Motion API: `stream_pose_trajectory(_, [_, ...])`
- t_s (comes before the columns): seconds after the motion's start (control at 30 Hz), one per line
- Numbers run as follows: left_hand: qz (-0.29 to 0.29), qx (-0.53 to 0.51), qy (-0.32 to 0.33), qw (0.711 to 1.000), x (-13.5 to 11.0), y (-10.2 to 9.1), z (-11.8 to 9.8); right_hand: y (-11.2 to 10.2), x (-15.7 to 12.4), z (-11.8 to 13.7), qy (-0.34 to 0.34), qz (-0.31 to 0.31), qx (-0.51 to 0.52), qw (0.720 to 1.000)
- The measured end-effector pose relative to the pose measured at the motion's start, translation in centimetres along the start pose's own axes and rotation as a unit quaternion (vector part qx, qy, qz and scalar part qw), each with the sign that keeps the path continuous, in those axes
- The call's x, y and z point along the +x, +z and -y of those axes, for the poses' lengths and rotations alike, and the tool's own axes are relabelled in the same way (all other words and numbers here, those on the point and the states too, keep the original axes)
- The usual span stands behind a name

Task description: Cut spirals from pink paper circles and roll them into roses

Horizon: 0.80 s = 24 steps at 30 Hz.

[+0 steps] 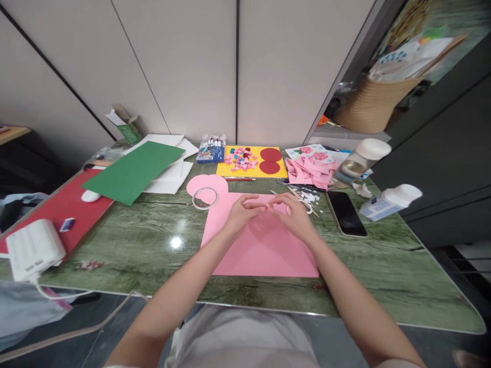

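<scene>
Table (406, 276) with green top bears a pink sheet (264, 255), above whose far half left hand (244, 212) and right hand (293, 215) meet fingertip to fingertip, whether pinching something small I cannot tell, while a dark phone (347, 213) lies right of that sheet and a tape roll (203, 207) lies beside its far left corner.

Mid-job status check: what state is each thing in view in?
Left hand, fingertips meeting the other hand's; grip unclear
Right hand, likewise
Pink sheet, flat beneath both hands
Tape roll, lying flat
Green sheet, flat
Pink scraps, heaped
Phone, screen dark
Clear bottle, capped, partly filled
Labelled bottle, capped
Green box, open
Power bank, cable plugged in
</scene>
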<state>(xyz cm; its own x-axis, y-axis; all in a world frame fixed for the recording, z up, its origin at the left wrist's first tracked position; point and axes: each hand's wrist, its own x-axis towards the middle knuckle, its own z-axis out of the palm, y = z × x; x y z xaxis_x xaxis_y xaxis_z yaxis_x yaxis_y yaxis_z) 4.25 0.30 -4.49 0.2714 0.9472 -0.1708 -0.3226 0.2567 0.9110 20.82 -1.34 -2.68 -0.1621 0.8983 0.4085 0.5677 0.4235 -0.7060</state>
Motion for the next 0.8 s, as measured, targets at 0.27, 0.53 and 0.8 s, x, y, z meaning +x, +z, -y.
stream_pose_trajectory(0.27, [0.137, 0.061, -0.133, 0.980, 0.4, -1.9, -0.9, -1.4, 0.3, -0.1, -0.044, 0.148, 0.035, 0.987])
stream_pose_trajectory(0.53, [0.224, 0.122, -0.150, 0.955, 0.3, -2.2, -0.7, -1.0, -0.1, 0.1, -0.071, 0.246, 0.054, 0.965])
stream_pose_trajectory(0.8, [0.162, 0.064, -0.129, 0.976, -0.2, -1.1, -0.8, -1.0, 0.1, 0.3, -0.059, 0.160, 0.031, 0.985])
